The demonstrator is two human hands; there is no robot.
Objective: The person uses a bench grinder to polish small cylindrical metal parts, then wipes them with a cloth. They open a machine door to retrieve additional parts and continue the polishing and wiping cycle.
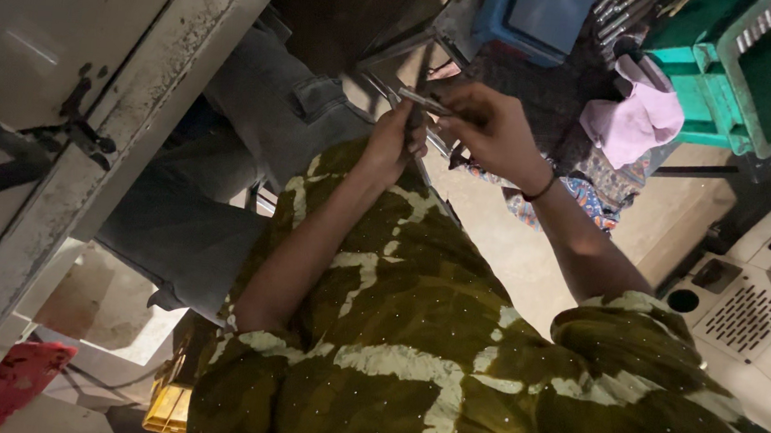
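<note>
- Dim workshop: pale metal cabinet (96,88) at left, green plastic crates (739,69) far right, pink cloth (632,116) beside them, concrete floor (528,254) below.
- Left hand (395,145), grip closed round a dark thin strip (417,110), far centre.
- Right hand (491,129), grip closed on a slim metal tool (425,102), its tip touching the strip.
- Risk, as judged: tool tip slipping into the left fingers; poor light and the rolled view hide the contact point.
- Loose olive patterned sleeve (631,333) could snag.

olive tie-dye garment (413,336), thin dark wristband (541,190).
</note>
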